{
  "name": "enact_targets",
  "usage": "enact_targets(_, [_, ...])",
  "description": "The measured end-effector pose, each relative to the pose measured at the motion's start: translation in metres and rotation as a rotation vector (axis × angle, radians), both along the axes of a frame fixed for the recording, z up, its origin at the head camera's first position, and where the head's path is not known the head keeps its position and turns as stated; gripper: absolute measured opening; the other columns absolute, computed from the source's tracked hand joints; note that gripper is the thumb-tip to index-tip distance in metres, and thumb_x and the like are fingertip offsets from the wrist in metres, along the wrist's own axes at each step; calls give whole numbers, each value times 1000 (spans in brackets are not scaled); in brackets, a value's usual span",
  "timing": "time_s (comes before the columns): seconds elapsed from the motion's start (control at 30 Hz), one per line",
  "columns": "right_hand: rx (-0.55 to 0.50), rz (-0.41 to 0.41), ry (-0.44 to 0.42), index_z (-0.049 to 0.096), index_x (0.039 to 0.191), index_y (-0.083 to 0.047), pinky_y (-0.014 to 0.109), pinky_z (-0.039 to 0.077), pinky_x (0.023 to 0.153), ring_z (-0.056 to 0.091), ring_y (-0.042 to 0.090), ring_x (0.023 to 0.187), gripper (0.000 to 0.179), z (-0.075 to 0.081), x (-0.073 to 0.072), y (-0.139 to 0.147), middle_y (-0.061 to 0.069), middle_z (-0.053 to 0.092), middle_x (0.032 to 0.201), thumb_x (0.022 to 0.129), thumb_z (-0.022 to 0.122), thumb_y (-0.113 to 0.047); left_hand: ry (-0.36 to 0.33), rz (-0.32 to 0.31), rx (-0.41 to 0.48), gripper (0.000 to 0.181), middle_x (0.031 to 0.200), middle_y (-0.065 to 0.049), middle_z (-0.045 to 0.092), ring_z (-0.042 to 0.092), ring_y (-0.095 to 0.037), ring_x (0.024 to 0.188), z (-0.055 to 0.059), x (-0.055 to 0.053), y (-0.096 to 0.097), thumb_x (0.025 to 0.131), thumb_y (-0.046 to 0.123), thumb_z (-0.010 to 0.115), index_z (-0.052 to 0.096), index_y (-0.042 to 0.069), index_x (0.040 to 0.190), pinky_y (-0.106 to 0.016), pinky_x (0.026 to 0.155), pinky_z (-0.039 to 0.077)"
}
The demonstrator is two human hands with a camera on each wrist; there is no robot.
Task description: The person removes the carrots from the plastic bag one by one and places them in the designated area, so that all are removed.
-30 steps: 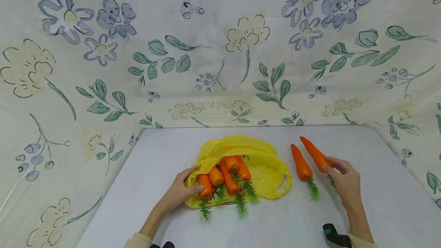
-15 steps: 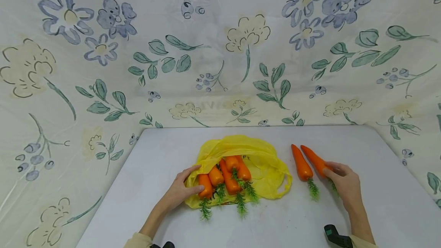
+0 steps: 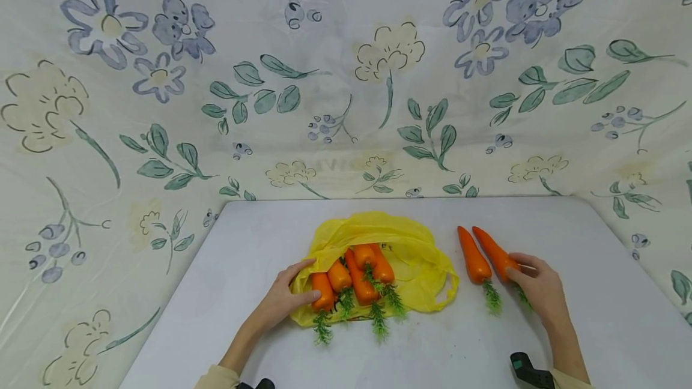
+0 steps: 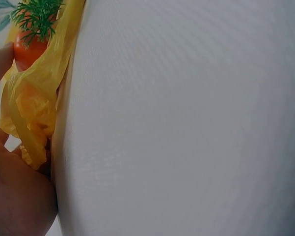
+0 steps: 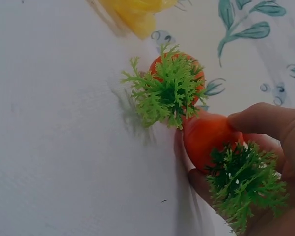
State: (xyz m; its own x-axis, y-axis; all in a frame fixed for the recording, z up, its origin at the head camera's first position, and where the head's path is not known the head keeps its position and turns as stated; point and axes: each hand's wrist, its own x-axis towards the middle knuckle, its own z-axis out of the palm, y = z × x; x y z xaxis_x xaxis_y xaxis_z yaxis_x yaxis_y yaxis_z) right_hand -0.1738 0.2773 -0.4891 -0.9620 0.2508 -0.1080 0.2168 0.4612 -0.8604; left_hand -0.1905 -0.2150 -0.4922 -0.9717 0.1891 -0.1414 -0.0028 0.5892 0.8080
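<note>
A yellow plastic bag (image 3: pixel 373 227) lies on the white table with its mouth toward me. Several orange carrots (image 3: pixel 363 284) with green tops stick out of it. My left hand (image 3: pixel 283 299) holds the bag's left side, its thumb on the leftmost carrot (image 3: pixel 322 293); in the left wrist view, fingers are partly hidden behind the yellow film (image 4: pixel 34 98). To the right of the bag, my right hand (image 3: pixel 540 287) grips the outer carrot (image 3: pixel 493 251) near its leafy end. The right wrist view shows thumb and fingers around that carrot (image 5: pixel 208 140). Another carrot (image 3: pixel 473 257) lies just left of it.
The white table (image 3: pixel 421 359) ends at a flower-patterned covering (image 3: pixel 346 137) at the back and sides. A bag handle loop (image 3: pixel 447 293) points right, toward the loose carrots. Dark devices (image 3: pixel 530 371) sit at both wrists.
My right hand has brought its carrot slightly down toward me, so its tip now lies about level with the neighbouring carrot's tip. My left hand and the bag have stayed put.
</note>
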Motion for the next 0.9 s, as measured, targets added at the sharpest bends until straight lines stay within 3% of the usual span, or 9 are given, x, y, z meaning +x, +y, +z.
enact_targets(0.2, [14,71,0,45,142,4,58,40,104,39,49,132,50,2,0,2,31,35,149,101,53,-23,-1,1,9,70,156,-15,30,29,-37,139,0,0,0,86,44,73,44,32,148,-68,109,23])
enact_targets(0.4, [13,116,-18,41,145,3,59,39,105,37,48,133,56,4,1,5,30,36,149,103,51,-33,14,-8,0,70,155,-15,32,31,-36,138,-1,0,0,86,43,72,44,31,148,-66,108,25])
enact_targets(0.9, [-9,139,-22,39,147,0,60,38,105,38,46,134,59,8,4,4,30,37,149,103,50,-37,8,2,-8,70,155,-15,32,30,-37,139,-2,-1,0,85,45,72,43,31,148,-68,109,23])
